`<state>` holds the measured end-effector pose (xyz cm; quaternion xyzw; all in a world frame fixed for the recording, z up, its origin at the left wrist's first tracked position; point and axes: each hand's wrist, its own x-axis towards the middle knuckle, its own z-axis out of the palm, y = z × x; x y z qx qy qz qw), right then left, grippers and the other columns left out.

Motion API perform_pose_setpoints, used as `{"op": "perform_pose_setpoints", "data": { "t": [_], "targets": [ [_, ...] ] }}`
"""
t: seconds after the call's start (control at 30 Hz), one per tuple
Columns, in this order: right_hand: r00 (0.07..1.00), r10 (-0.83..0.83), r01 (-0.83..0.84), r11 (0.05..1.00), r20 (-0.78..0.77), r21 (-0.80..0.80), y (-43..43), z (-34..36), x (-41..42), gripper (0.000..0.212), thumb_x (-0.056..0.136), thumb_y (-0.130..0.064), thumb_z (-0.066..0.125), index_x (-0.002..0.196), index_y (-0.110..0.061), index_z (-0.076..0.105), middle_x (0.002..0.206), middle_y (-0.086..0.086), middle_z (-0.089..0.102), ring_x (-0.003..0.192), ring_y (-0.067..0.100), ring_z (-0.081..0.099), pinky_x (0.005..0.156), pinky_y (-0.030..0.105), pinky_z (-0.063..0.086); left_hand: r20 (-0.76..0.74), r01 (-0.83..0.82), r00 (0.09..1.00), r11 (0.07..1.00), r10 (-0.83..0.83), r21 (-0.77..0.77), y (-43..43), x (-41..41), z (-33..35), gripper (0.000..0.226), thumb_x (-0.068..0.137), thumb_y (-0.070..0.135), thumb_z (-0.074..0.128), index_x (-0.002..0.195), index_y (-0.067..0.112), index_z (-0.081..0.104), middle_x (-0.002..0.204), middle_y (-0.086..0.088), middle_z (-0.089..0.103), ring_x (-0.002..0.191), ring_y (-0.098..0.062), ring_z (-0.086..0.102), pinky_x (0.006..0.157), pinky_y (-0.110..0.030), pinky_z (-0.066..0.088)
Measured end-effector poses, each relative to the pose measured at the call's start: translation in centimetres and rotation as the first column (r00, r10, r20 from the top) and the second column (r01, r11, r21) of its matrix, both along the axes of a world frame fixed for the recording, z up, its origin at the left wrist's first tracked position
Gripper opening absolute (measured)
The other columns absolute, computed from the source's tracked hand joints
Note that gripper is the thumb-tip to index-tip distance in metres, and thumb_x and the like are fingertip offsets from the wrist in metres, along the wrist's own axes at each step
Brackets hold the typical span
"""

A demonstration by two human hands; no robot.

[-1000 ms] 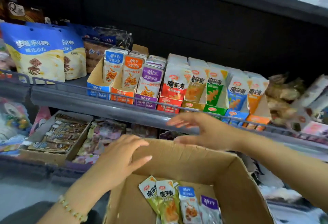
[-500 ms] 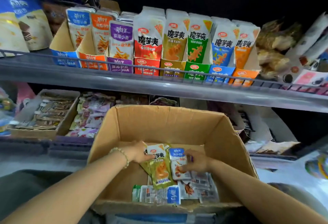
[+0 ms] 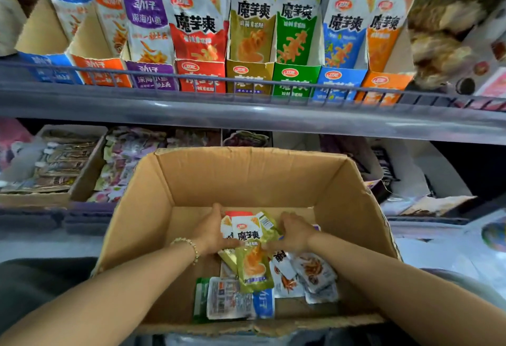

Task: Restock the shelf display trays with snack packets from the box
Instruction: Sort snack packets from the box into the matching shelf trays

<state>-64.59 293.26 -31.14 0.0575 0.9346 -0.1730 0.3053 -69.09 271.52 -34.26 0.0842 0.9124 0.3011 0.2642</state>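
Reaching into the cardboard box with both arms. Clamping the left grip round the left edge of a fanned bunch of snack packets and the right grip round its right edge, low in the box. More loose packets flat on the box floor, nearer the body. Facing a shelf above, with display trays in a row, full of upright packets

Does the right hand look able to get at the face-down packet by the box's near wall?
Probably yes: the face-down packet lies exposed in the open box, but the right hand grips other packets and must free itself first.
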Motion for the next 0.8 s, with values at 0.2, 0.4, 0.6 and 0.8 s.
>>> {"op": "perform_pose_setpoints", "data": {
  "t": [0.2,0.4,0.6,0.8],
  "targets": [
    [0.985,-0.173,0.17,0.981,-0.028,-0.098,-0.8,-1.9,-0.2,0.085,0.064,-0.056,0.081,0.127,-0.015,0.041,0.127,0.003,0.049,0.121,0.023,0.044,0.099,0.034,0.041,0.282,-0.277,0.935,0.94,0.216,0.198,0.6,-0.9,2.2,0.036,0.065,0.011,0.087,0.098,0.011,0.071,0.098,-0.001,0.071,0.089,-0.015,0.065,0.078,-0.025,0.054],
    [0.976,-0.215,0.197,0.941,-0.037,-0.276,-0.6,-3.4,-0.1,0.042,0.069,-0.027,0.086,0.078,-0.025,0.045,0.079,-0.01,0.053,0.083,0.015,0.054,0.077,0.03,0.045,0.063,-0.248,0.968,0.965,0.243,0.083,-1.8,-1.9,8.4,0.025,0.074,0.016,0.081,0.079,0.007,0.057,0.08,-0.004,0.062,0.069,-0.013,0.056,0.053,-0.023,0.038],
    [0.976,-0.037,-0.026,0.958,-0.213,-0.285,-0.2,4.4,-1.5,0.013,0.088,-0.02,0.069,0.087,-0.022,0.056,0.088,-0.005,0.061,0.089,0.016,0.059,0.078,0.028,0.046,0.222,-0.405,0.914,0.742,0.339,0.535,-4.1,-0.4,12.3,0.02,0.086,0.021,0.069,0.103,0.011,0.069,0.095,-0.001,0.072,0.077,-0.005,0.067,0.063,-0.014,0.048],
    [0.77,-0.357,-0.02,0.815,-0.529,-0.579,-1.9,11.9,0.3,0.019,0.097,-0.023,0.055,0.108,-0.016,0.068,0.097,-0.005,0.073,0.086,0.006,0.069,0.078,0.021,0.054,0.281,-0.437,0.899,0.649,0.335,0.623,-2.5,2.1,13.3,0.023,0.101,0.031,0.042,0.115,0.025,0.059,0.116,0.005,0.067,0.104,-0.007,0.062,0.093,-0.028,0.048]
  ]
}}
